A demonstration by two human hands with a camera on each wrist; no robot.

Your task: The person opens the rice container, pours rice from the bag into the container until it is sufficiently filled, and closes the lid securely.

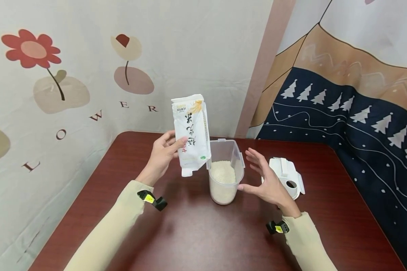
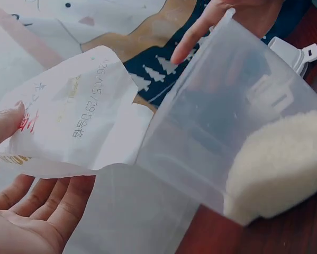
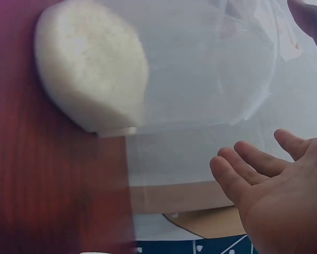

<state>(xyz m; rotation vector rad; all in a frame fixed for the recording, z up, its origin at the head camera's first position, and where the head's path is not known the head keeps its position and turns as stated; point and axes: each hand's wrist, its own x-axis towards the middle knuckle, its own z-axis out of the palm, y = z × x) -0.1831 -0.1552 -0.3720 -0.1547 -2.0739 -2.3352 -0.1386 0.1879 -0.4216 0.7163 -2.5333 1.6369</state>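
Observation:
My left hand [image 1: 160, 155] grips a white paper bag of rice [image 1: 190, 130] between thumb and fingers, printed with black characters and a golden grain picture. The bag stands up off the table, its lower right corner at the rim of a clear plastic container [image 1: 239, 160]; whether they touch I cannot tell. White rice [image 1: 222, 173] fills the container's lower part, seen through the wall in both wrist views. My right hand [image 1: 270, 185] is spread beside the container's right side, thumb close to the wall, palm bare in the right wrist view [image 3: 285, 185].
Behind my right hand a white lid [image 1: 293, 177] with a round hole lies on the dark red wooden table [image 1: 203, 237]. A printed cloth [image 1: 207, 56] hangs along the table's back, and a navy tree-patterned one [image 1: 312, 124] at the right.

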